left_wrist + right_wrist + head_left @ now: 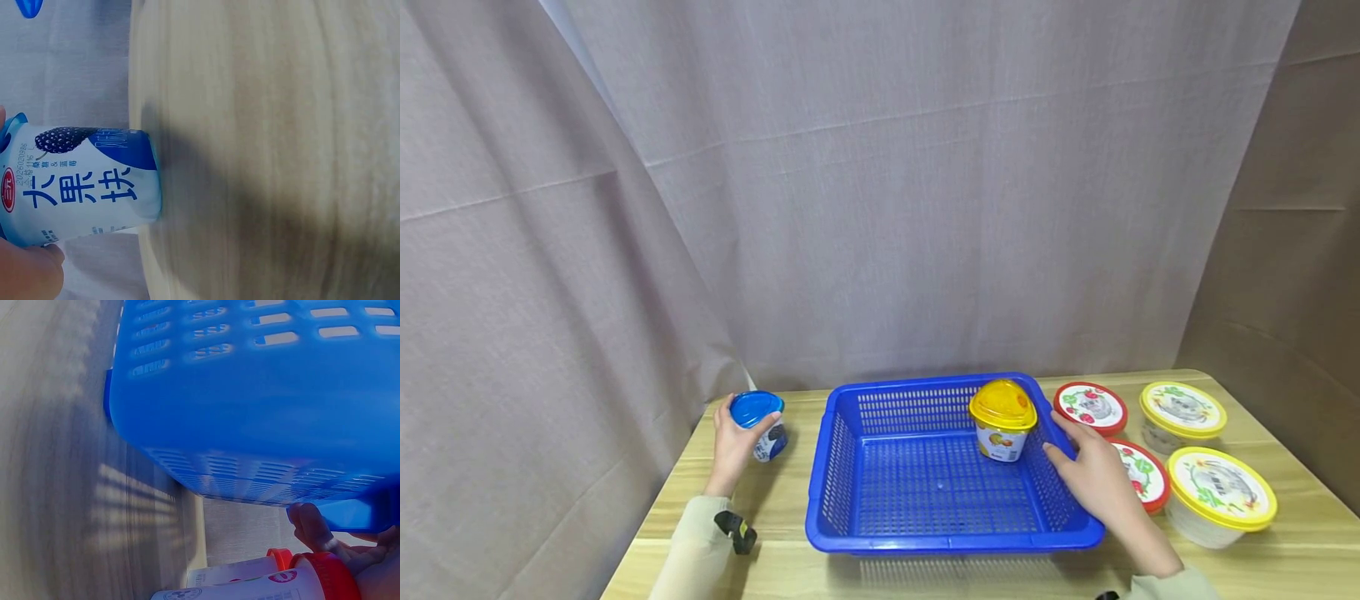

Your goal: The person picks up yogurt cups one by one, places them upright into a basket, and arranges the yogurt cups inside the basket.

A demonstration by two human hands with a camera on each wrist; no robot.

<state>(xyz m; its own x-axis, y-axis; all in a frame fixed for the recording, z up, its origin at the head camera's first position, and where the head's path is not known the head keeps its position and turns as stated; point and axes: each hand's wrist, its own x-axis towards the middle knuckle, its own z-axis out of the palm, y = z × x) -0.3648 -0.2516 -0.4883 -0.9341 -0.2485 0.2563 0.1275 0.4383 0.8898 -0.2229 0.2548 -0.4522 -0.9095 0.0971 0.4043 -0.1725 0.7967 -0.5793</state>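
At the table's far left, my left hand [730,446] grips a yogurt cup with a clear blue lid [757,407], fingers and thumb around its upper part. The left wrist view shows the cup's white side [81,181] with a dark berry picture and blue print. My right hand [1097,475] holds the right rim of a blue plastic basket [955,543], the thumb on the inner side. Seen from the right wrist, its fingers [312,528] are under the rim. Inside the basket, at the back right, stands a yogurt cup with a yellow lid [1003,417].
Right of the basket stand two red-lidded tubs, one behind [1091,407] and one nearer [1146,475], partly hidden by the right hand. Farther right are two yellow-lidded tubs, one behind [1183,408] and one in front [1221,496]. A grey curtain [880,208] hangs behind the wooden table [760,550].
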